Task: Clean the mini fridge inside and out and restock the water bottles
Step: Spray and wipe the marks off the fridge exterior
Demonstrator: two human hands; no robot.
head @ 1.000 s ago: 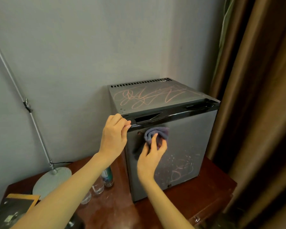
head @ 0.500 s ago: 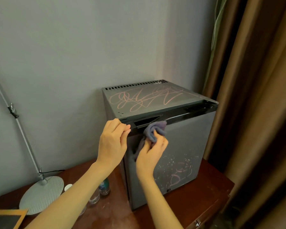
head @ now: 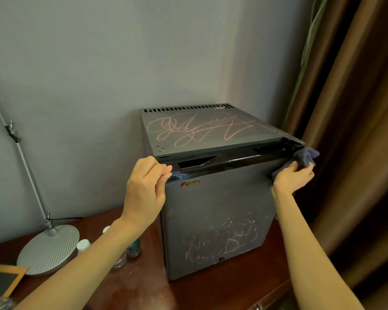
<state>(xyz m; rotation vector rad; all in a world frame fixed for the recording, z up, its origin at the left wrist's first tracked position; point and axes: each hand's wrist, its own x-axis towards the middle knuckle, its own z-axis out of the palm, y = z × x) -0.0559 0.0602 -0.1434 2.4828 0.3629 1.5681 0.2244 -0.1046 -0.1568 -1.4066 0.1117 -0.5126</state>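
Blue cloth (head: 306, 156) clutched in right hand (head: 292, 176) at fridge (head: 215, 209) corner | left hand (head: 146, 186) grips fridge door-top

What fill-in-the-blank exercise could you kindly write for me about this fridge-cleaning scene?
1. The right hand holds a dark ____ at the upper right corner of the mini fridge door.
2. The left hand grips the door's upper ____ corner.
3. Pink scribbles mark the lower door and the fridge's ____ surface.

Missing words: cloth; left; top.
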